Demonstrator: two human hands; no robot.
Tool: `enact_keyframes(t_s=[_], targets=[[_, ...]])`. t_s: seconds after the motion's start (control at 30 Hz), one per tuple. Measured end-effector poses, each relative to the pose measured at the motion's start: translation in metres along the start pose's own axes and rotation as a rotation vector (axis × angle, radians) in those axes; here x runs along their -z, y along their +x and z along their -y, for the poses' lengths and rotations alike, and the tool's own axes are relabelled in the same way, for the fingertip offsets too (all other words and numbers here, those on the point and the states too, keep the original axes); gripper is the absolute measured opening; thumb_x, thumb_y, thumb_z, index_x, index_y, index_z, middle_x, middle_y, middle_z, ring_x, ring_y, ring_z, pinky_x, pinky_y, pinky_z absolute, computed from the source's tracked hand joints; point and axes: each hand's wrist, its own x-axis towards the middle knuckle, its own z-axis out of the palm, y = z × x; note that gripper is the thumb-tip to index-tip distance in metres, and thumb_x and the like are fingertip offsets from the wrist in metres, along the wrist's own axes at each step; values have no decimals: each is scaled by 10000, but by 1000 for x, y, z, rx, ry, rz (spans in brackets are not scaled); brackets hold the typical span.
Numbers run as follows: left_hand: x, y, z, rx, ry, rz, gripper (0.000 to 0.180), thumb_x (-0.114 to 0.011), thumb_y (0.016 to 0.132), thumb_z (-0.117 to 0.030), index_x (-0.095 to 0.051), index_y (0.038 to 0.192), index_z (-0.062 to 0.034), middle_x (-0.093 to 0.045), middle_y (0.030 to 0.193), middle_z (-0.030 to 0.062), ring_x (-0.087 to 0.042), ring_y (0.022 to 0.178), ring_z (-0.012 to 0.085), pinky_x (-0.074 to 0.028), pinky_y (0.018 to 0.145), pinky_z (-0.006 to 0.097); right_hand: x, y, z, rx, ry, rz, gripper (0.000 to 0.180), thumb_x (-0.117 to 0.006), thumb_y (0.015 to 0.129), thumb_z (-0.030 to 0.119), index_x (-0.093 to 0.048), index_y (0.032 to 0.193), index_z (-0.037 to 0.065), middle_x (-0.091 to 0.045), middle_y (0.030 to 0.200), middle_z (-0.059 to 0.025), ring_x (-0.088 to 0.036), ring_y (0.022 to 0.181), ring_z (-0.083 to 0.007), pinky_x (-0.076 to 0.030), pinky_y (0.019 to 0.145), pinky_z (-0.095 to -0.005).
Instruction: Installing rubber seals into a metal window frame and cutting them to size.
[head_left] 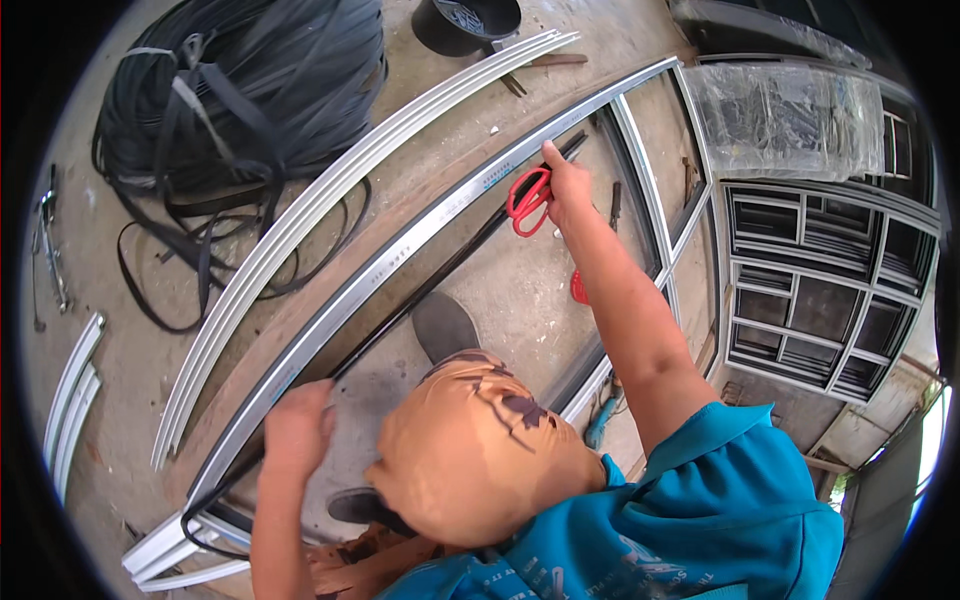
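A workshop for aluminium window and door frames, laid out on a bare, stained concrete floor (pixel 520 290). Long silver aluminium profiles (pixel 330 190) lie loose across the floor, with shorter offcuts (pixel 72 400) at the left edge. A large coil of black rubber gasket strip (pixel 240 90) sits at upper left, and a single length of the strip (pixel 440 270) runs along a frame rail (pixel 420 230). Finished multi-pane frames (pixel 830 290) are stacked at right, beside a bundle wrapped in clear plastic (pixel 790 115). A black bucket (pixel 465 22) stands at the top, and red-handled scissors (pixel 528 198) are in use at the rail.
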Motion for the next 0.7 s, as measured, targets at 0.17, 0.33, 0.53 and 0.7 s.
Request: enact_keyframes(t_s=[0.17,0.33,0.53,0.7], targets=[[-34,113,-56,-111,-179,-26,483,-695,822,-174,-530,1256,-37,-608,1223,184,-609,1072,354,-501,904,432,-11,0,-14,-30,98,164,283,-677,914,228,-552,943,-24,-600,730,-114,-598,608,-232,-518,573,-365],[-40,142,-87,-52,-310,-158,716,-726,823,-199,-385,1426,-17,-514,1358,251,-528,1211,402,-430,1015,443,-27,-66,14,-125,235,171,218,-640,917,236,-557,933,35,-615,775,-108,-602,645,-202,-519,605,-316],[-47,150,-83,80,-698,-56,675,-710,856,-216,-405,1427,-23,-579,1266,250,-570,1181,365,-439,993,410,-63,-115,46,-140,275,414,223,-660,900,193,-514,995,54,-657,852,-129,-654,663,-210,-548,587,-336],[-33,151,-92,285,-810,146,419,-646,883,-288,-591,1190,-8,-672,990,213,-648,934,353,-477,854,382,-55,-97,43,-161,292,413,247,-586,965,285,-550,1045,55,-668,911,-142,-682,774,-211,-574,655,-327]])
